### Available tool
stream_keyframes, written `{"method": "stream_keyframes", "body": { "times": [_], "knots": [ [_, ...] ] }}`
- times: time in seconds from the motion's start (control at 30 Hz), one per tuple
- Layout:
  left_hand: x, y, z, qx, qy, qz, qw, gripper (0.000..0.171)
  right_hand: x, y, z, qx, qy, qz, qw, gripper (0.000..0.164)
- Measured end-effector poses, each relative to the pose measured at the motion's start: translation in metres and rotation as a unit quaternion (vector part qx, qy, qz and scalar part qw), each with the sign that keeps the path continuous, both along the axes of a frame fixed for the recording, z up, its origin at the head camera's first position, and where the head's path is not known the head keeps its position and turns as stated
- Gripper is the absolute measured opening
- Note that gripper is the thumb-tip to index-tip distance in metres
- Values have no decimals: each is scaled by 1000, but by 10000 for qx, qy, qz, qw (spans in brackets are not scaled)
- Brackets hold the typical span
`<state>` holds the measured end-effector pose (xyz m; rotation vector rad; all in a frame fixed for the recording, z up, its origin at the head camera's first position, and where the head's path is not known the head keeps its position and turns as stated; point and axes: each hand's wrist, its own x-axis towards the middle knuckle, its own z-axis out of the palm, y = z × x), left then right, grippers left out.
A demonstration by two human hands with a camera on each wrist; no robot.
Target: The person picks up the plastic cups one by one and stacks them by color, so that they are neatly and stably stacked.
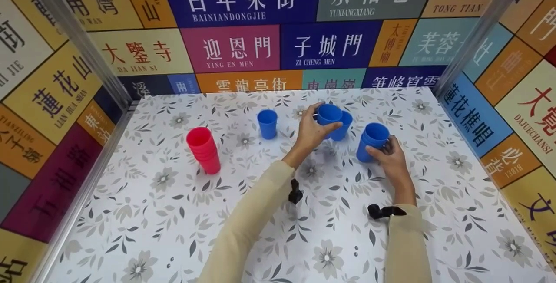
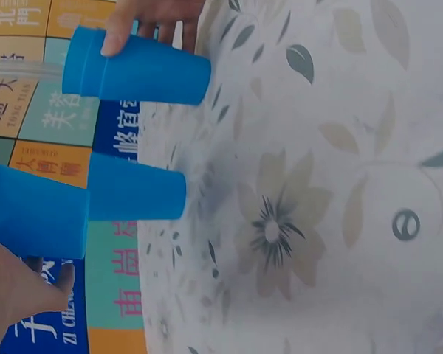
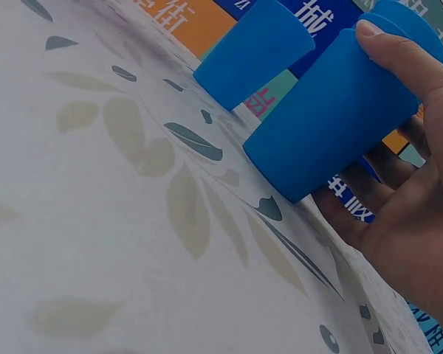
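Observation:
In the head view my left hand [image 1: 311, 130] grips a blue cup [image 1: 329, 114] by its sides, thumb in front. This cup is raised and partly hides another blue cup [image 1: 343, 126], which stands on the table just to its right. My right hand [image 1: 396, 161] holds a stack of nested blue cups [image 1: 367, 146], its thumb near the upper rim. In the right wrist view the stack [image 3: 332, 110] tilts across the picture, its base at or close to the tabletop. The left wrist view shows the left hand's cup [image 2: 37, 214] cut off by the frame edge.
A single blue cup [image 1: 267, 124] stands to the left of my left hand. Further left is a stack of several red cups [image 1: 204, 150]. The floral tabletop [image 1: 173, 231] is bounded by sign-covered walls [image 1: 234, 48] at the back and both sides.

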<state>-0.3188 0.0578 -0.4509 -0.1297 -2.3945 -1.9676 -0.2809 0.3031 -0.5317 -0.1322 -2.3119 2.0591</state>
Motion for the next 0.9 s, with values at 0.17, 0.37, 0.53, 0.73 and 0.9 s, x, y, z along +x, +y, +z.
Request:
{"method": "stream_keyframes", "body": {
  "times": [0.17,0.37,0.53,0.73,0.9],
  "knots": [
    [5,12,9,131,165,-122,9997,81,1,-1,1,-31,57,-9,10000,80],
    [11,26,23,177,249,-333,9990,77,2,-2,1,-8,123,-17,9999,79],
    [14,38,30,284,242,-409,9985,77,2,-1,1,-3,99,-15,9999,80],
    [19,52,34,219,269,-506,9981,78,2,0,1,4,-17,5,10000,83],
    [21,61,40,231,357,-594,9973,76,2,1,2,44,-92,16,9999,83]
  ]
}}
